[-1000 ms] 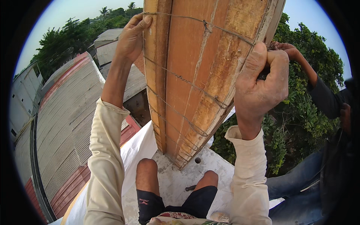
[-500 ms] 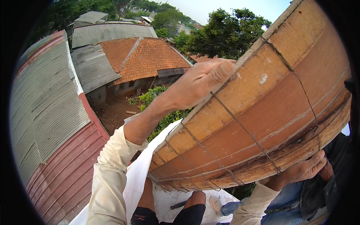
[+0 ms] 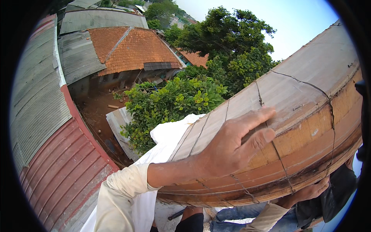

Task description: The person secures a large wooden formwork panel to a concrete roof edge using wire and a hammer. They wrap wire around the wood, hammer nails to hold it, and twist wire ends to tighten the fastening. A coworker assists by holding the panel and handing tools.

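Left hand is nearest the camera, laid over the upper corner of the form; index finger and thumb are spread apart on the grey face, not closed round anything; other fingers can't be made out. Right hand is at the form's lower edge, farther along to the right, fingers against the wood; can't tell if it clamps. Hands are well apart, form between them.

Form lies directly ahead and to the right, touching left hand, long axis running from lower left, by the shorts, to the upper right rim. Left hand is above that axis and closer to the lower-left end; right hand is below it.

Counts: two own hands, one form, at least four wires wrapped across it; those toward the lower-left end are too crowded to count. Left thumb and index lie just beside one wire.

Below: one dark bar, one pair of jeans on one co-worker, partly hidden behind the form. One white sheet beside the form's left side.

Farther: one red-and-grey metal roof at left, one bush, one large tiled roof, trees behind, number unclear.
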Demonstrator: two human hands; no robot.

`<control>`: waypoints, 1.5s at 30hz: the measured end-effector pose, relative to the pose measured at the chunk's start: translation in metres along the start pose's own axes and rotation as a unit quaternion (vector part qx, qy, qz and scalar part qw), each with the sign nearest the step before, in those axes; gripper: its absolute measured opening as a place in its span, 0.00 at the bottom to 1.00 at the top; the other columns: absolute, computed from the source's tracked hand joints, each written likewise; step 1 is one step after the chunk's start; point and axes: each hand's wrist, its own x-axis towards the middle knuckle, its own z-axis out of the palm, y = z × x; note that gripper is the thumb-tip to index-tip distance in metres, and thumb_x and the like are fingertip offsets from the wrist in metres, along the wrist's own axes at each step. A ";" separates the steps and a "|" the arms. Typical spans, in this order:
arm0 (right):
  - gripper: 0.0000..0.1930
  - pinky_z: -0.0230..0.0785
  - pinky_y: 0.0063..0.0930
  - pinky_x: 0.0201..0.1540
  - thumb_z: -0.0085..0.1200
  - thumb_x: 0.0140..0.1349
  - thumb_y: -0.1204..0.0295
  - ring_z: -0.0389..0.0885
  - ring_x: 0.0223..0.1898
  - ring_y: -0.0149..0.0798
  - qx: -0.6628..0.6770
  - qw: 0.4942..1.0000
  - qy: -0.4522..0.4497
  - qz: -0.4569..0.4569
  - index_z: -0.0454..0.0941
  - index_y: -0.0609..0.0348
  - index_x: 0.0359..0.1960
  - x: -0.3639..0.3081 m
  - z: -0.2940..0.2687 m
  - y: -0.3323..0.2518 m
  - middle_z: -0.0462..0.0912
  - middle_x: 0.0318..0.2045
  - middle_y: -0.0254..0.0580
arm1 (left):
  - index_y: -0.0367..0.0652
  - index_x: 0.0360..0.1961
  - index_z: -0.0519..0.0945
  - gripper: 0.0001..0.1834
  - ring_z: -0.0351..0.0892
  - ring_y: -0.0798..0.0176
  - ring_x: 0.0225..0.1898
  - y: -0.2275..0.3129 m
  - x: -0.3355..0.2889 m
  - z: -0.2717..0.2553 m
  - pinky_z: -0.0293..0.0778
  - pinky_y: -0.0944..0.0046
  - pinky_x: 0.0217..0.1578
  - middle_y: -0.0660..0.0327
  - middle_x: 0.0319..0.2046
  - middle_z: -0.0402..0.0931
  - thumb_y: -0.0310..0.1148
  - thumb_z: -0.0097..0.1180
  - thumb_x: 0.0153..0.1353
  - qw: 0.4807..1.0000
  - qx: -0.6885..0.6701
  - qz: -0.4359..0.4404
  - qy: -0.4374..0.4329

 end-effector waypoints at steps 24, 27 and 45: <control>0.15 0.68 0.23 0.40 0.42 0.84 0.60 0.70 0.33 0.24 0.123 0.980 0.051 0.149 0.69 0.54 0.37 -0.001 -0.006 0.009 0.69 0.30 0.28 | 0.37 0.52 0.87 0.16 0.88 0.40 0.46 -0.219 0.317 0.002 0.81 0.50 0.50 0.42 0.44 0.87 0.26 0.57 0.65 0.919 0.341 0.156 -0.118; 0.15 0.68 0.23 0.40 0.42 0.84 0.60 0.70 0.32 0.24 -0.091 0.995 0.032 -0.032 0.69 0.54 0.37 0.000 -0.006 0.011 0.68 0.30 0.28 | 0.36 0.45 0.87 0.12 0.87 0.38 0.44 -0.217 0.315 0.005 0.81 0.46 0.48 0.41 0.40 0.86 0.30 0.56 0.66 0.912 0.355 0.181 -0.100; 0.17 0.71 0.23 0.40 0.42 0.83 0.56 0.71 0.34 0.22 0.087 0.987 0.034 0.130 0.67 0.53 0.38 -0.001 -0.002 -0.003 0.67 0.31 0.28 | 0.38 0.37 0.82 0.07 0.84 0.35 0.35 -0.215 0.327 0.008 0.77 0.39 0.39 0.42 0.30 0.83 0.30 0.56 0.65 0.878 0.404 0.235 -0.108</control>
